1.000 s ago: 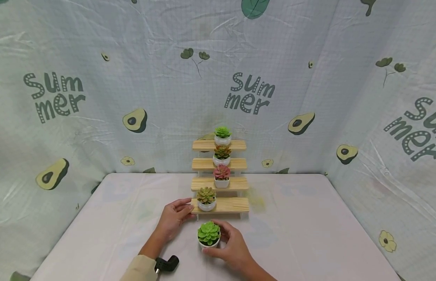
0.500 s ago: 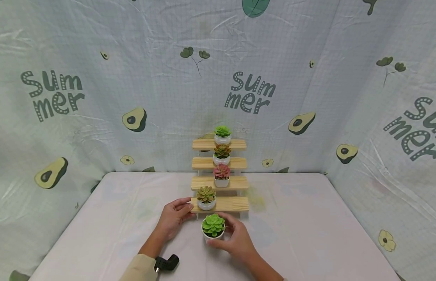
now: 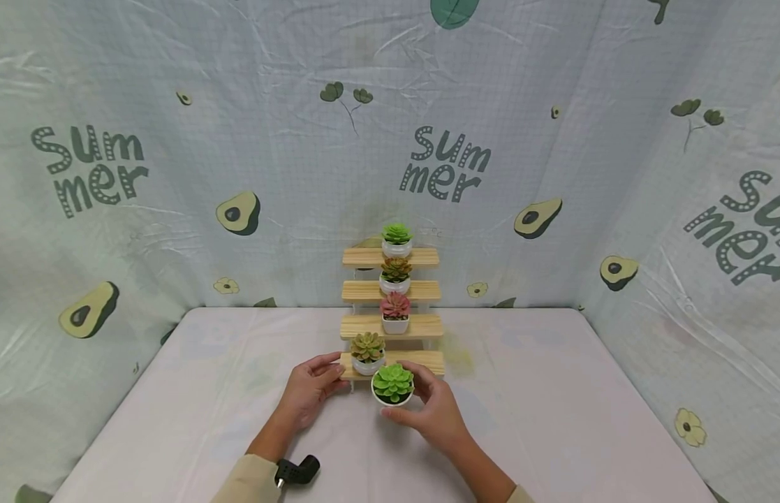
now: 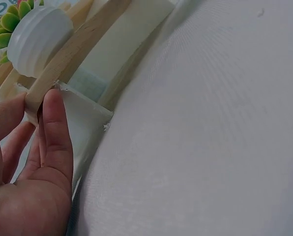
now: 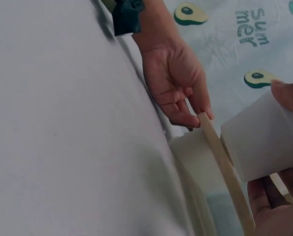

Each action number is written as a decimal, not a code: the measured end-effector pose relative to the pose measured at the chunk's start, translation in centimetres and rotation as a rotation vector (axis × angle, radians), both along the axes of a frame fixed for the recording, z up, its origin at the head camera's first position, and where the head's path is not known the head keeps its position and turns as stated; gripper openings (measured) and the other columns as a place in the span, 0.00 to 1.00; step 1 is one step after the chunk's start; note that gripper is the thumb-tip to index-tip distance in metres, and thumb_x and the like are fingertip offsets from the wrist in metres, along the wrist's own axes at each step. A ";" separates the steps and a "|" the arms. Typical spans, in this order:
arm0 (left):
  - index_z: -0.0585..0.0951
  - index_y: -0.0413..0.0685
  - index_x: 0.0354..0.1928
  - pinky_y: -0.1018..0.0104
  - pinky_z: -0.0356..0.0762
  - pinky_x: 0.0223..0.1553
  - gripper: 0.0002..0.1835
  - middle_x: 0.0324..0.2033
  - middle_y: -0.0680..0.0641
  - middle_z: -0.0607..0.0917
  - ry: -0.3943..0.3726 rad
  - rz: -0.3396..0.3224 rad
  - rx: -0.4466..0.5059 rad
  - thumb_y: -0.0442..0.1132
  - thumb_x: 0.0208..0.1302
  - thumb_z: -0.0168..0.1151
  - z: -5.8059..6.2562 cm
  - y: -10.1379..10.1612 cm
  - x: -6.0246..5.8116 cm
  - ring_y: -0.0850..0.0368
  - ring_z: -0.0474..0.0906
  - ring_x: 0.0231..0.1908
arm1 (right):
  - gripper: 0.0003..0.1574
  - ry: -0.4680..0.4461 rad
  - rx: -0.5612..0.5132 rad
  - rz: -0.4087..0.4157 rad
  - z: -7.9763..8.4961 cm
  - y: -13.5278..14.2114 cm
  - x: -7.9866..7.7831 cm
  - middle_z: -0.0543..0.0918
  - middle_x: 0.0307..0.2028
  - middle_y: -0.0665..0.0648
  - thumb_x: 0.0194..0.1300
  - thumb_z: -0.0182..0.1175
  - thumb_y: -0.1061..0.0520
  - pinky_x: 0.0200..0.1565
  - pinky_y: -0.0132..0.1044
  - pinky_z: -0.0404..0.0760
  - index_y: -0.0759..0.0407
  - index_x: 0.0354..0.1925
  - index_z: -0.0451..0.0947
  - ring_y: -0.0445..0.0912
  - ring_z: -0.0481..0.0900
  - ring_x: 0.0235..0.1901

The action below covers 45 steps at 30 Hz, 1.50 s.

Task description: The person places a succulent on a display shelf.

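Note:
My right hand grips a white pot with a bright green succulent, held off the table just in front of the lowest shelf. In the right wrist view that white pot is close to the wooden board. My left hand pinches the left end of the lowest board of a stepped wooden stand; the left wrist view shows thumb and fingers on the board's end. On that board's left part stands a yellow-green succulent in a white pot.
Higher steps carry a pink succulent, a brownish-green succulent and a green succulent, all in white pots. A pale cloth covers the table. Behind it hangs a printed curtain.
My right hand has carried the green succulent's pot away from me and slightly right, up to the lowest shelf. The left hand keeps its hold on the board.

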<state>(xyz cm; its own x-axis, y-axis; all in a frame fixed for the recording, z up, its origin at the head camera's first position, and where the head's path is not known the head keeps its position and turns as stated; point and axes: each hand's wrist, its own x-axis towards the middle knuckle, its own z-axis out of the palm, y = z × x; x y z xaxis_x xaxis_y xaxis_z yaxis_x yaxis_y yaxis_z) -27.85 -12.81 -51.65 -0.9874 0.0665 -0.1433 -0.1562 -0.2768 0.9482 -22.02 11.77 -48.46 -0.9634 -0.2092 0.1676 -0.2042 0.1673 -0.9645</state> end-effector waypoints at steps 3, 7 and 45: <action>0.74 0.37 0.57 0.59 0.84 0.41 0.22 0.42 0.41 0.83 -0.003 0.007 0.000 0.30 0.60 0.62 0.0 0.0 -0.1 0.53 0.83 0.38 | 0.45 0.018 -0.011 -0.025 0.4 0.4 -0.4 0.76 0.57 0.46 0.43 0.76 0.50 0.60 0.41 0.74 0.44 0.61 0.69 0.42 0.73 0.59; 0.74 0.36 0.58 0.60 0.84 0.41 0.23 0.43 0.41 0.83 0.008 -0.003 -0.003 0.31 0.59 0.63 -0.1 -0.1 -0.1 0.53 0.83 0.38 | 0.46 0.030 -0.020 -0.061 1.1 0.9 -0.9 0.75 0.58 0.47 0.43 0.77 0.51 0.64 0.50 0.67 0.47 0.61 0.70 0.46 0.69 0.63; 0.74 0.40 0.58 0.61 0.84 0.42 0.22 0.47 0.40 0.82 -0.011 0.000 0.008 0.30 0.61 0.61 -0.2 0.0 0.0 0.52 0.82 0.41 | 0.47 0.111 -0.022 -0.093 5.3 4.0 -2.5 0.74 0.59 0.58 0.47 0.74 0.59 0.60 0.40 0.73 0.63 0.64 0.66 0.48 0.73 0.59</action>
<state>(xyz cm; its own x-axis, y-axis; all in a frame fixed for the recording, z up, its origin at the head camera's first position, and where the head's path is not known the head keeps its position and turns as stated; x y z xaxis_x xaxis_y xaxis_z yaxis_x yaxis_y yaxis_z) -27.84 -12.78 -51.84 -0.9858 0.0677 -0.1537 -0.1667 -0.2841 0.9442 -24.48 15.77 -43.21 -0.9538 -0.1152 0.2773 -0.2940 0.1695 -0.9407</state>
